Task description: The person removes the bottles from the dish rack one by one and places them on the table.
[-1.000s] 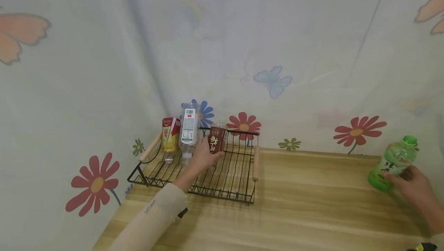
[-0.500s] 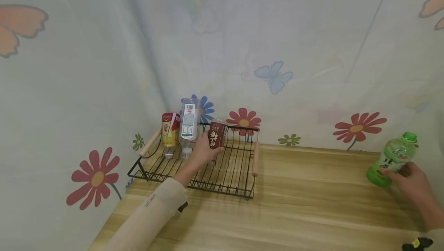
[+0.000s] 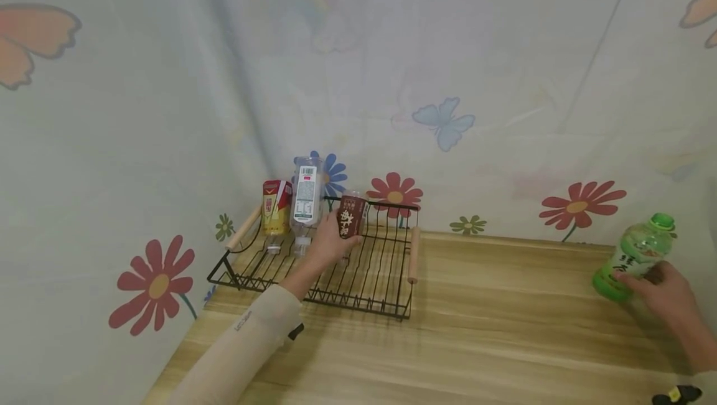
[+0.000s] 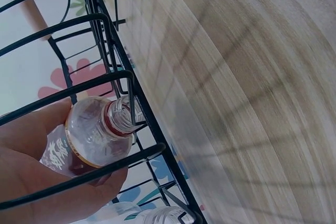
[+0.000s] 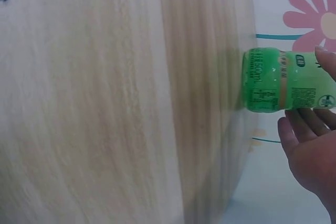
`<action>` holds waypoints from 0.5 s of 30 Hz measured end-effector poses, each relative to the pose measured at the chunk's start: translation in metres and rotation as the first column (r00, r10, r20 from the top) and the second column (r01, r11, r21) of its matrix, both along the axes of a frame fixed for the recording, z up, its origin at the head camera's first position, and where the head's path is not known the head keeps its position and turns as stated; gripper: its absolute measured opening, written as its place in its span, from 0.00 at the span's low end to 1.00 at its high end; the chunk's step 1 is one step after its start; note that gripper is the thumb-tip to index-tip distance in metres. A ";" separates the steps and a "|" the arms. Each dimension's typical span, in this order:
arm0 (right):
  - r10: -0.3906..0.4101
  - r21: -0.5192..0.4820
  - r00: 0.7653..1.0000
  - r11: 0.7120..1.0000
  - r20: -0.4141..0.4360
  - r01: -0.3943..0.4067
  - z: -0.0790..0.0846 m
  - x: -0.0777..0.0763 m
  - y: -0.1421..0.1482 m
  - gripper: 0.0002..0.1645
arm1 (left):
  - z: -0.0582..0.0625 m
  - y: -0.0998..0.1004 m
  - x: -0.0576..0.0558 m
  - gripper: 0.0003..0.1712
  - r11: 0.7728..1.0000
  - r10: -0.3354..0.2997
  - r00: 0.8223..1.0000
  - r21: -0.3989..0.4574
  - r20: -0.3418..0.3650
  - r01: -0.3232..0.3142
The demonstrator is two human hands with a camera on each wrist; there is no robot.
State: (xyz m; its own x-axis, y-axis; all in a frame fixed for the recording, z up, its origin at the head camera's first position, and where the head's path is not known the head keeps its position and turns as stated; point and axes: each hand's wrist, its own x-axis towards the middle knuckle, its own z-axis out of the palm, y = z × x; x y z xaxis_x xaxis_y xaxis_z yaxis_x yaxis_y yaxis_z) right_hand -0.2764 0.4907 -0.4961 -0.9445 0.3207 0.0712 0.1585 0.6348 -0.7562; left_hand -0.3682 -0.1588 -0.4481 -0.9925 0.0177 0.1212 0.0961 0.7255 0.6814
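My left hand (image 3: 327, 246) grips a small clear bottle with a dark red label (image 3: 351, 215) in the black wire rack (image 3: 313, 296). It is upside down, and in the left wrist view its uncapped threaded neck (image 4: 123, 115) points down among the rack's wires. Beside it in the rack, also neck down, stand a larger clear bottle with a white label (image 3: 306, 196) and a red-and-yellow bottle (image 3: 277, 209). Far to the right, my right hand (image 3: 666, 293) holds a green drink bottle (image 3: 630, 259) by its side. That one is roughly upright, its green cap (image 3: 662, 221) on top.
The rack has wooden side handles (image 3: 413, 256) and stands on a wood-grain table (image 3: 493, 318) near its left edge. A pale flower-and-butterfly curtain (image 3: 493, 69) closes off the back and left side. Table surface lies between the rack and the green bottle.
The head view has shifted slightly, so the rack and bottles sit a little higher in it. Both hands keep their holds in about the same places.
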 end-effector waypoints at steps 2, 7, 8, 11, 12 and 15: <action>-0.004 -0.008 1.000 1.000 -0.005 0.004 0.002 0.001 -0.001 0.56 | 0.001 0.000 -0.001 0.56 1.000 0.004 1.000 -0.003 0.003 -0.004; -0.026 -0.004 0.999 1.000 -0.033 0.026 0.012 0.006 -0.004 0.58 | 0.005 0.001 -0.002 0.56 1.000 -0.004 1.000 -0.004 -0.006 0.004; -0.028 0.001 0.999 1.000 -0.040 0.028 0.014 0.008 -0.004 0.58 | 0.005 0.001 -0.002 0.56 1.000 -0.009 1.000 -0.005 -0.010 0.009; -0.038 0.016 0.998 0.999 -0.044 0.039 0.021 0.012 -0.004 0.61 | 0.004 0.000 -0.001 0.56 1.000 -0.023 1.000 -0.002 -0.020 0.023; -0.038 0.023 0.998 0.999 -0.057 0.039 0.023 0.013 -0.005 0.61 | 0.004 -0.001 0.000 0.55 1.000 -0.027 0.999 0.000 -0.024 0.027; -0.027 0.030 0.993 0.999 -0.115 0.031 0.027 0.017 -0.005 0.60 | 0.002 -0.002 0.002 0.55 1.000 -0.027 0.999 0.011 -0.026 0.027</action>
